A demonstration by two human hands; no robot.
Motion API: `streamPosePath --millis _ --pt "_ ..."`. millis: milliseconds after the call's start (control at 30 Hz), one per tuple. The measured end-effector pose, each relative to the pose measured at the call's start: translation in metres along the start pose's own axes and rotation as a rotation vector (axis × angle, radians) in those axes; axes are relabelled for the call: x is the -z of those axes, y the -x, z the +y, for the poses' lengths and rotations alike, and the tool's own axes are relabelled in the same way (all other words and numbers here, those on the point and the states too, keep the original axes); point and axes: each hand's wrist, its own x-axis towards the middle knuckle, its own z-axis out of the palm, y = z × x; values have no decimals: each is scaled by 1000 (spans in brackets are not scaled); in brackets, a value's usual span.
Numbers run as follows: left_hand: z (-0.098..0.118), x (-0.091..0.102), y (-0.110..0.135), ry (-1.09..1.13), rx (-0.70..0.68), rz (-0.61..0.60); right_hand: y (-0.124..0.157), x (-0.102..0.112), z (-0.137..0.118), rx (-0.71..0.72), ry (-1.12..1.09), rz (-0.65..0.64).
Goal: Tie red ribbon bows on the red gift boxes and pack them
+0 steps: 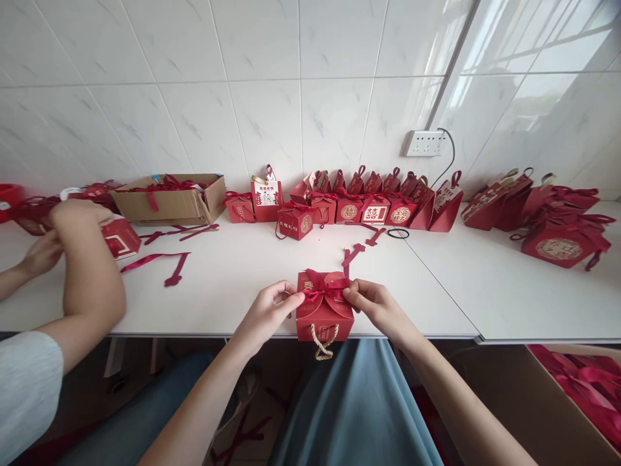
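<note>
A red gift box [325, 317] stands at the table's front edge, with a twisted gold cord handle [324, 349] hanging down its near side. Across its top is a dark red ribbon [323, 288] tied in a bow. My left hand [272, 307] pinches the bow's left side between thumb and finger. On the opposite side, my right hand [373, 301] pinches the right part of the same ribbon. Loose ribbon strips [356, 252] lie just behind the box.
Finished-looking red boxes [349, 208] line the wall, with more at right [557, 249]. A cardboard box [169, 200] of ribbons stands back left. At left, a co-worker's arms [90, 259] are over another red box [121, 236]. A black ring [398, 233] lies on the white table [242, 265].
</note>
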Motion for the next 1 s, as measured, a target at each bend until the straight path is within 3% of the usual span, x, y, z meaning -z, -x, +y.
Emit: streamPosePath --millis 167,467,867,1000 --pt "2 3 -7 197 83 -39 0 -2 1 -6 -105 -24" --pt "-12 2 -15 511 88 -75 -4 2 17 -21 -237 -39" --pt "-25 -10 -8 598 0 19 -7 -3 33 -24 -508 -49" --pt "-27 -11 -9 539 -21 43 -6 -3 34 -22 -451 -17"
